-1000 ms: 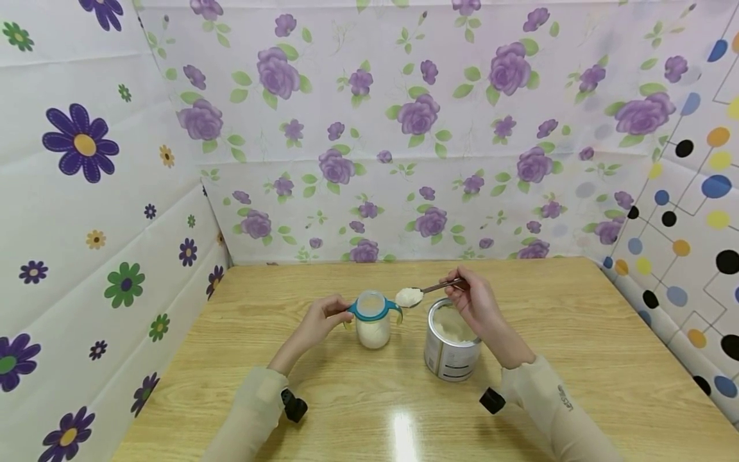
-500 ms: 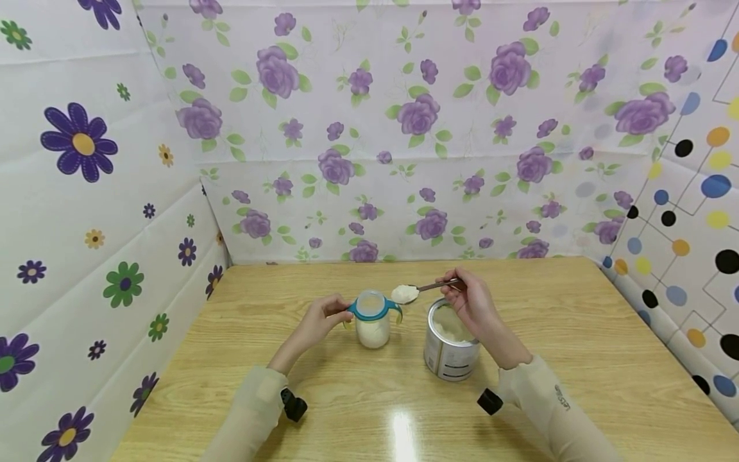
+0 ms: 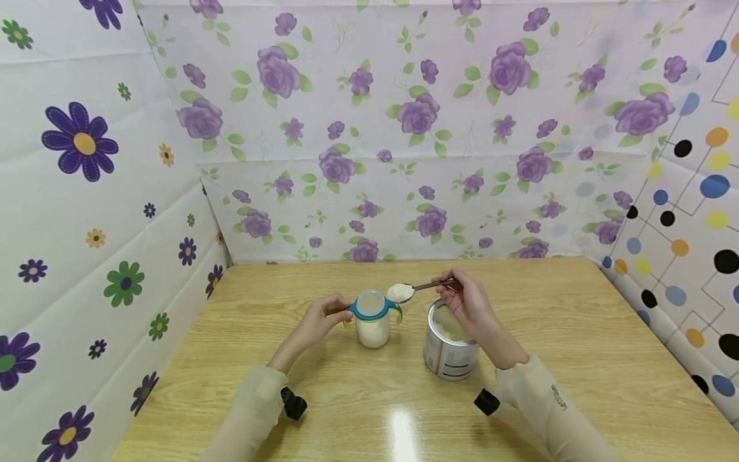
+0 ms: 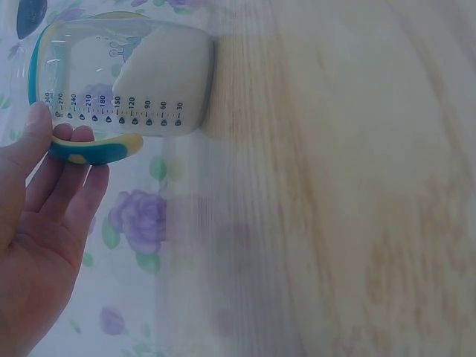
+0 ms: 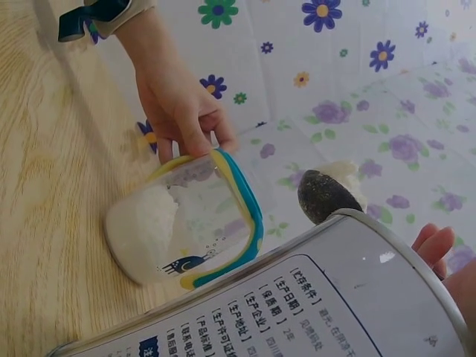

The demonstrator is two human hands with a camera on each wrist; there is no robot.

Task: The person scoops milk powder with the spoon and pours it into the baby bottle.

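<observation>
A clear baby bottle [image 3: 372, 332] with a blue collar and two side handles stands upright on the table, partly filled with white powder. My left hand [image 3: 322, 319] grips its left handle; in the left wrist view thumb and fingers close about that handle [image 4: 95, 152]. Pinched in my right hand [image 3: 470, 307] is a spoon [image 3: 425, 286], heaped with pale powder [image 3: 401, 292]. The spoon's bowl hangs just right of the bottle's mouth, apart from it. Below my right hand an open metal can [image 3: 449, 360] holds pale powder [image 3: 450, 324].
A wooden table [image 3: 346, 404] carries everything. Behind it hangs a rose-patterned sheet [image 3: 381, 192], with patterned sheets on both sides. In the right wrist view the can's printed wall [image 5: 312, 297] hides part of the bottle and the spoon's handle.
My right hand has moved slightly left, carrying the loaded spoon from beside the bottle's right handle toward its mouth. The left hand, bottle and can stay in place.
</observation>
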